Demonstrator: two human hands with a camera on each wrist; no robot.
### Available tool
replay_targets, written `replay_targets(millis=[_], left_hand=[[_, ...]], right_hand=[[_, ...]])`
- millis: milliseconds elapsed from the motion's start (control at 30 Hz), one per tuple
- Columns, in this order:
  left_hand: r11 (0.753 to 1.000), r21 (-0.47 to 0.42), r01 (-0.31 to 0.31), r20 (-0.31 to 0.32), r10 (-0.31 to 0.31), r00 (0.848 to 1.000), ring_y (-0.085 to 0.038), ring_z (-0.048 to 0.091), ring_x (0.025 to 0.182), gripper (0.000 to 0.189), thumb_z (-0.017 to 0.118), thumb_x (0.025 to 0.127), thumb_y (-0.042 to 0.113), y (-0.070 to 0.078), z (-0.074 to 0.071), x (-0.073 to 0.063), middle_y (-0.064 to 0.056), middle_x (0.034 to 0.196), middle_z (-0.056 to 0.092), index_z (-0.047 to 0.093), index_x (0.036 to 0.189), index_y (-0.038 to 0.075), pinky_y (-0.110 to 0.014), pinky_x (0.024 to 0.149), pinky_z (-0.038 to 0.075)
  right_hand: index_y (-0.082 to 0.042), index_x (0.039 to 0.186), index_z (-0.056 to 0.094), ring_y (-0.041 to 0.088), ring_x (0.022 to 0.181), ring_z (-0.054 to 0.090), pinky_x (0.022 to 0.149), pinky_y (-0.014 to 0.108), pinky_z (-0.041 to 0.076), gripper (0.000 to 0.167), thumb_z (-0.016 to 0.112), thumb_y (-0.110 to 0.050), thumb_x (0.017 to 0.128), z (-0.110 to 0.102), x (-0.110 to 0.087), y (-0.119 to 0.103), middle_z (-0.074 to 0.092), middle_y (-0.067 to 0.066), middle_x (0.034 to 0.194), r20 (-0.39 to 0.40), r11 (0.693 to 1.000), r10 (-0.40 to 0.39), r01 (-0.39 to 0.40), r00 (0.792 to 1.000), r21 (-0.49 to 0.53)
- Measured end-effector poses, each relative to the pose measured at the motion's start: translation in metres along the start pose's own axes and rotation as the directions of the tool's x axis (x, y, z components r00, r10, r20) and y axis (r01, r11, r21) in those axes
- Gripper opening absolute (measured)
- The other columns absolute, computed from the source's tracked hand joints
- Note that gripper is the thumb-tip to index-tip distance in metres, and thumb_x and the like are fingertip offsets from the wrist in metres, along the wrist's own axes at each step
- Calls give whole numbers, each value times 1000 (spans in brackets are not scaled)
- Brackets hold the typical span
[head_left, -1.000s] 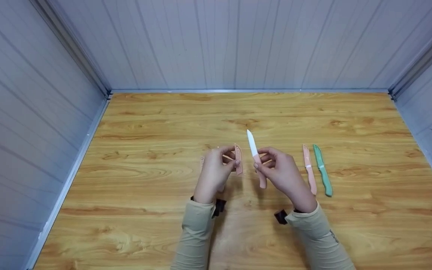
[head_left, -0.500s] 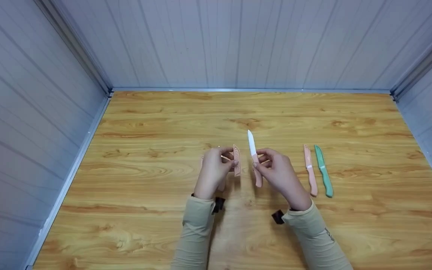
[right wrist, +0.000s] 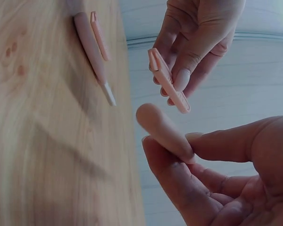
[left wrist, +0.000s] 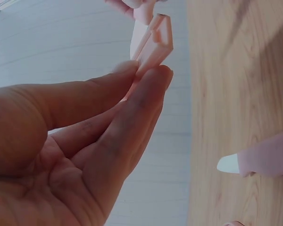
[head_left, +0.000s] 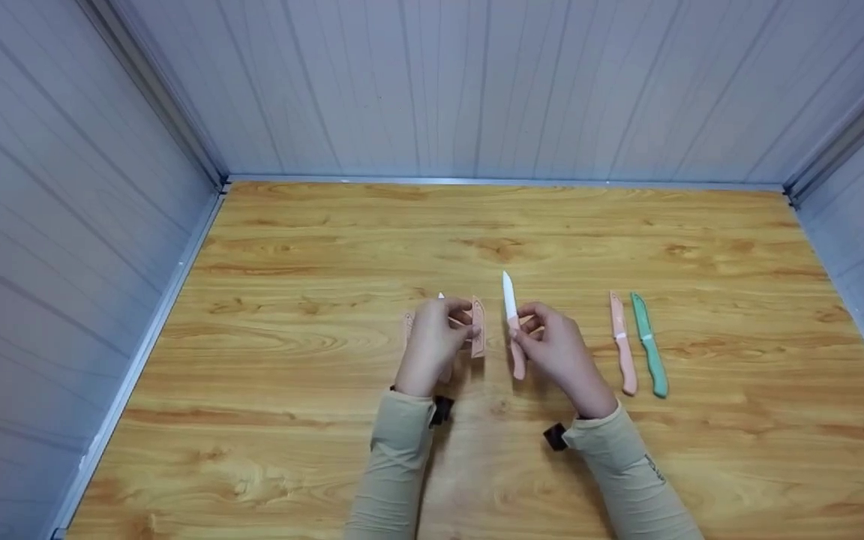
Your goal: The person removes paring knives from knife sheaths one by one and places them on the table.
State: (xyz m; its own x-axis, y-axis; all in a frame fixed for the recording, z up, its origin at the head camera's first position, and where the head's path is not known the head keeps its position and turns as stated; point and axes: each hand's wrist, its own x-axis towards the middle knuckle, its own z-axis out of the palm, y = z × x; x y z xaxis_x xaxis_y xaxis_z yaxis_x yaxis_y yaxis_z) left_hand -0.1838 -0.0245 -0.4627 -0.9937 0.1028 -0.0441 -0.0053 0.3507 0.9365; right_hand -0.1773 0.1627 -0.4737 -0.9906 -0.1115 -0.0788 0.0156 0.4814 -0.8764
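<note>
In the head view my left hand (head_left: 434, 337) pinches a pink knife sheath (head_left: 478, 328) between thumb and fingers. My right hand (head_left: 556, 345) holds a paring knife (head_left: 518, 360) by its pink handle, its white blade bare and pointing away from me. Sheath and knife are side by side, apart, both raised off the table. The sheath's slotted end (left wrist: 162, 30) shows in the left wrist view. Below my left hand, largely hidden in the head view, lie another pink-handled knife (right wrist: 88, 44) with a bare white blade and another pink sheath (right wrist: 100, 37).
To the right on the wooden table (head_left: 312, 435) lie a pink sheathed knife (head_left: 625, 360) and a green sheathed knife (head_left: 653, 360), side by side. Pale panels (head_left: 439, 90) wall the table at the back and both sides.
The knife in my right hand has come slightly nearer to me, its blade now more in line with the sheath. Both hands keep their hold. The view has shifted a little.
</note>
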Motion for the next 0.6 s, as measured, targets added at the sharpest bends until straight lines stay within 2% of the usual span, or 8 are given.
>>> replay_targets(millis=[167, 400, 600], left_hand=[[999, 46, 1, -21, -1, 1000, -21, 63, 76, 26, 69, 79, -10, -5, 1, 3, -12, 81, 65, 67, 105, -8, -26, 64, 54], [993, 117, -2, -51, 9, 999, -22, 64, 76, 23, 71, 78, -8, -10, 4, 4, -11, 79, 66, 68, 101, -8, -27, 66, 53], [986, 167, 6, -57, 4, 998, -21, 63, 71, 20, 72, 78, -8, -16, 7, 8, -11, 77, 67, 69, 98, -8, -27, 64, 52]], right_hand=[[4, 111, 61, 18, 67, 60, 57, 28, 53, 25, 67, -5, 88, 3, 3, 5, 63, 11, 82, 25, 1000, 9, -8, 1000, -3], [5, 111, 61, 19, 69, 63, 59, 32, 55, 26, 67, -2, 87, 11, 8, 10, 65, 12, 83, 63, 997, 44, -48, 997, 61], [6, 109, 61, 20, 70, 65, 60, 31, 55, 25, 68, -1, 86, 17, 13, 15, 67, 12, 84, 70, 997, 37, -41, 997, 60]])
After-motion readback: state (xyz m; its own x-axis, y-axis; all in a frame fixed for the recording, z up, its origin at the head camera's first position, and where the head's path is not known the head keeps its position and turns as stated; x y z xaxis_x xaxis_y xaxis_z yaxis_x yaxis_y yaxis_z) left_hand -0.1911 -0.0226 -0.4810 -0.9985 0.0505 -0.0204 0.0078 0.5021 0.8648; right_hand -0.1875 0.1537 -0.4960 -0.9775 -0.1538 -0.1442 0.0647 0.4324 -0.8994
